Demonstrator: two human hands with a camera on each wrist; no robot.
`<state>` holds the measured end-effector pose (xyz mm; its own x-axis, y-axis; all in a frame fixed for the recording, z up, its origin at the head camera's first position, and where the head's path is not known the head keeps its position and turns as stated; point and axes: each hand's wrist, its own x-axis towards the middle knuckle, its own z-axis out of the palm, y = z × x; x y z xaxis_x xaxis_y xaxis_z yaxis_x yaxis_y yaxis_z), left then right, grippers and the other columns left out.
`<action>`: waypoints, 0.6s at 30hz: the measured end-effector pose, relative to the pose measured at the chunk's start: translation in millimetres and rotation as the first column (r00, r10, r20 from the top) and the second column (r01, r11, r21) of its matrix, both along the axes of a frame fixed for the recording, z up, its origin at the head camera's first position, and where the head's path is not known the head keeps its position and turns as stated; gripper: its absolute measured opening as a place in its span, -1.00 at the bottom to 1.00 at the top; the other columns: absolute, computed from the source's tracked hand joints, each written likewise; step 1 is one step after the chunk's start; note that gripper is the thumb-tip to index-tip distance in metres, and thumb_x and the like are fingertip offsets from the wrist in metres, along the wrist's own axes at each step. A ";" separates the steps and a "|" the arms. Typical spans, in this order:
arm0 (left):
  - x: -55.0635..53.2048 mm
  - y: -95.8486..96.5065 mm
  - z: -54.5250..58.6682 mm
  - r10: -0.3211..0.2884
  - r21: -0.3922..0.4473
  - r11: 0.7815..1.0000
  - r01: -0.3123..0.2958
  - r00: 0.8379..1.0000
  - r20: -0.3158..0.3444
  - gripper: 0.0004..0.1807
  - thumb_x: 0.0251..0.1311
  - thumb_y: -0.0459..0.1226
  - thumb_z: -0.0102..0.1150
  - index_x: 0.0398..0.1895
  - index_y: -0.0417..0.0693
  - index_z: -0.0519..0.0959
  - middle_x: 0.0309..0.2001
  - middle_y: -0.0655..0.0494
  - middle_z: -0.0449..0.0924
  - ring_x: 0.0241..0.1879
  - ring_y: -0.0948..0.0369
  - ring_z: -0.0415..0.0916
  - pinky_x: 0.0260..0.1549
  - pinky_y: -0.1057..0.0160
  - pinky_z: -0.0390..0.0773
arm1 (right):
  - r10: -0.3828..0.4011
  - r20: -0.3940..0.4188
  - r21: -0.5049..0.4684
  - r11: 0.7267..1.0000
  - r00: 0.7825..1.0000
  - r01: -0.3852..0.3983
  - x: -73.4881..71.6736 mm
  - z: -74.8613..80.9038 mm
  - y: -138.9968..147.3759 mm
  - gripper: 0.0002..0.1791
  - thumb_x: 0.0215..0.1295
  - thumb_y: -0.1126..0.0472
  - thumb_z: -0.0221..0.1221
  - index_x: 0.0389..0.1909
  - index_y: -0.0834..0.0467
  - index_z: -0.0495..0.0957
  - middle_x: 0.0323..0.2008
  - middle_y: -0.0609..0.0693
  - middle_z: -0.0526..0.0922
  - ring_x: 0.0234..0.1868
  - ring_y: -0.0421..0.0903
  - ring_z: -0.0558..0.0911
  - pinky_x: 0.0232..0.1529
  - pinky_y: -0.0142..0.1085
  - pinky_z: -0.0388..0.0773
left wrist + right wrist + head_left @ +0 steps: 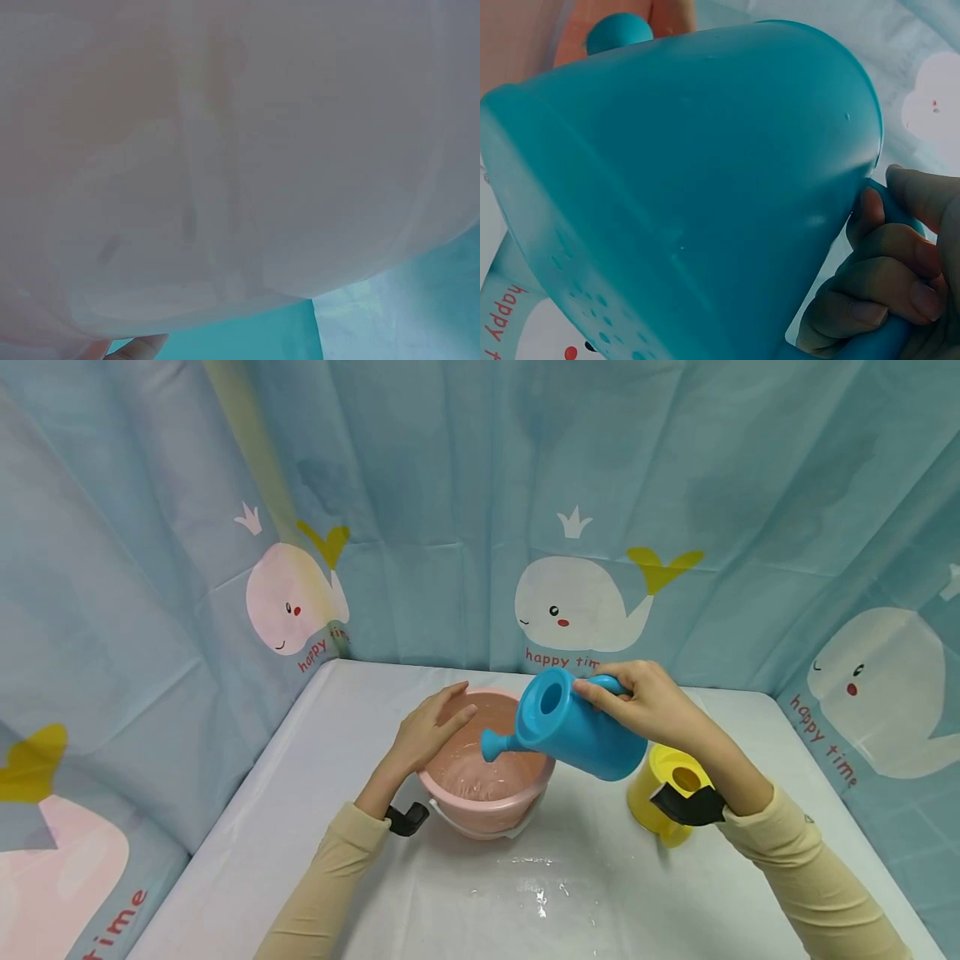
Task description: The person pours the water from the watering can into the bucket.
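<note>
My right hand (647,700) grips the handle of a blue watering can (592,739). In the right wrist view, several fingers (900,255) curl round that handle. The can is tilted, its spout (495,744) pointing left over a pink bucket (480,814). Rippled water (476,778) shows inside the bucket. At the bucket's left rim my left hand (420,733) rests with fingers fairly straight and the thumb over the opening. A pale, blurred bucket wall (300,150) fills most of the left wrist view, with a fingertip (141,346) at the bottom.
A yellow watering can (647,797) stands on the white-covered table (585,893), partly hidden behind the right wrist. Water drops (542,897) lie in front of the bucket. Blue curtains (450,468) with whale prints enclose the back and sides.
</note>
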<state>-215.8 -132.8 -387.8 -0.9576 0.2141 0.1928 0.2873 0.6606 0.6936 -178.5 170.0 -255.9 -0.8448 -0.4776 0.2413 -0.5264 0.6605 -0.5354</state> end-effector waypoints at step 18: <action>0.9 -0.5 0.0 0.003 0.002 1.000 -0.003 1.000 -0.003 -0.31 0.20 0.29 -0.19 0.36 0.28 0.21 0.29 0.15 0.32 0.30 0.06 0.22 0.16 -0.19 0.25 | 0.021 -0.010 0.016 1.000 1.000 -0.020 0.2 2.7 -3.9 -0.56 0.31 0.02 0.11 -0.68 0.11 0.25 -0.75 -0.14 0.08 -0.70 -0.16 0.27 -0.48 -0.31 0.36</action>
